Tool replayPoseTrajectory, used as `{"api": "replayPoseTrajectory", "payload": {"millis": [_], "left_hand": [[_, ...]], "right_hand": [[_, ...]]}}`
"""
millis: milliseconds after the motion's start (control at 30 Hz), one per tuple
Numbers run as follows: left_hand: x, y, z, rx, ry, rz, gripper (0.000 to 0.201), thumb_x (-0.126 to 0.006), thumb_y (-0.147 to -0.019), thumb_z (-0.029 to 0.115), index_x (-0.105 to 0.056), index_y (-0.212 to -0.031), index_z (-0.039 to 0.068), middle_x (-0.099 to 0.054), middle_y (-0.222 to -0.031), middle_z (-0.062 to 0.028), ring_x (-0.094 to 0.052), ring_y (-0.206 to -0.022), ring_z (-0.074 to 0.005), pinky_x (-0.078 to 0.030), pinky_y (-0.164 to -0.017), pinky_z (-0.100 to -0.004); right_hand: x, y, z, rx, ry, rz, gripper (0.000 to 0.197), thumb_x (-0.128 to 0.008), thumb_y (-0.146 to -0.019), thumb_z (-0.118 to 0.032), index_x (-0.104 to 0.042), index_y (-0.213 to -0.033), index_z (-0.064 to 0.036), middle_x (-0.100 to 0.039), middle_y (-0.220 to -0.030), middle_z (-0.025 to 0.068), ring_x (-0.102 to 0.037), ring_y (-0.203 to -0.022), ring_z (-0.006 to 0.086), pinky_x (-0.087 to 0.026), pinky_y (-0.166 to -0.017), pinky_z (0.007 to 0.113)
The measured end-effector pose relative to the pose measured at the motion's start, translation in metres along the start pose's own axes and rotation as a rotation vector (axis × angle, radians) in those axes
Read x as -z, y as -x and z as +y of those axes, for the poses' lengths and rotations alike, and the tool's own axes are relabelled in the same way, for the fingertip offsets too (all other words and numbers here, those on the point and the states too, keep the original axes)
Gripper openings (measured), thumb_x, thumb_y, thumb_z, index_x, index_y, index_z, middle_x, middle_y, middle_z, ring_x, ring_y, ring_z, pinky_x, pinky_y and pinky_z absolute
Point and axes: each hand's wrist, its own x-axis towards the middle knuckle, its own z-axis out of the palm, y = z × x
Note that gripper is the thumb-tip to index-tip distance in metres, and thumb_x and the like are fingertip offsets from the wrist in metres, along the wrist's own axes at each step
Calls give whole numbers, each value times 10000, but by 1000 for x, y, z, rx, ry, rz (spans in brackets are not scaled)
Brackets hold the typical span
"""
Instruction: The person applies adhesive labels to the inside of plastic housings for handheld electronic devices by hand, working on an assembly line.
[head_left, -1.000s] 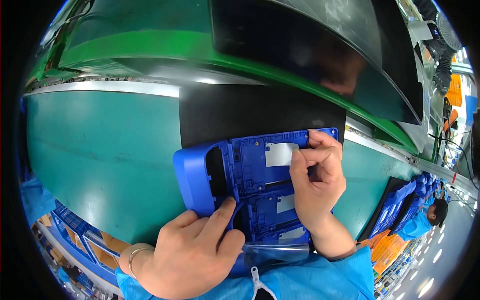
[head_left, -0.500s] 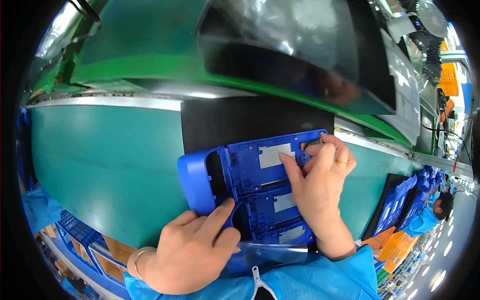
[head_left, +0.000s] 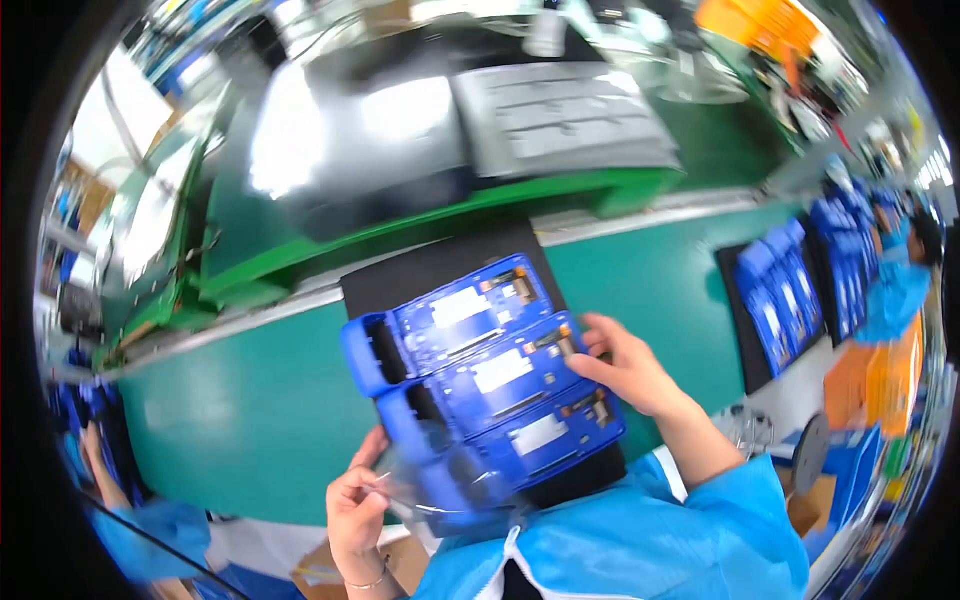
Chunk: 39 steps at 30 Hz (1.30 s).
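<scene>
Three blue plastic housings [head_left: 482,425] lie side by side on a black mat [head_left: 400,270], with small boards and pale rectangles inside them. At the right end of the middle housing is my right hand [head_left: 635,370]. Its thumb rests on the housing's edge and its fingers curl beside it. My left hand [head_left: 357,505] is at the near left, thumb and fingers pinched together at the edge of a clear plastic film [head_left: 405,487]. The film is blurred and overlaps the hollow left end of the nearest housing.
A green bench [head_left: 240,400] runs under the mat. Behind it stands a green-edged shelf [head_left: 560,192] bearing a grey sectioned tray [head_left: 570,115]. More blue housings [head_left: 780,300] lie on a black mat to the right, near another person [head_left: 895,300]. Another person's arm [head_left: 105,475] shows at left.
My view has shifted, and all three housings now show fully. My right hand has left the far housing's right end for the middle one. My left hand has moved off the housings toward the near left.
</scene>
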Motion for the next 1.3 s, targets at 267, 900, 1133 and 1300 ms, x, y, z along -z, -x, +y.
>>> {"api": "replayPoseTrajectory", "payload": {"millis": [267,900,1133,1300], "left_hand": [[-30,-35,5,87,-10,-175,334,-825,-670,252,-561,-753,65,-367,-1405,-251,-417,-1256,-364,-449,-905,-448],[-111,-84,13,-37,-14,-381,298,-760,-759,276,-570,-806,51,-509,-1288,-218,-438,-1250,-336,-357,-995,-455],[-100,-89,5,17,69,-429,278,-747,-777,227,-560,-822,26,-505,-1279,-240,-533,-1146,-311,-443,-962,-433],[-102,-91,-1,-8,81,-411,284,-753,-769,222,-558,-817,21,-546,-1222,-230,-560,-1101,-302,-452,-943,-427]], "right_hand": [[-7,56,75,259,-846,92,500,-689,-801,-127,-432,-1208,7,-544,-1167,118,-537,-1058,181,-435,-934,330],[211,142,225,365,-934,1255,324,-598,-879,-178,-525,-1131,11,-633,-984,117,-645,-816,200,-545,-723,339],[223,123,254,174,-878,1310,492,-579,-908,-294,-420,-1227,45,-553,-1145,185,-572,-1029,282,-472,-883,404],[192,122,194,-109,633,1572,620,-627,-824,-260,-373,-1299,47,-338,-1368,258,-334,-1280,385,-295,-1042,434]]}}
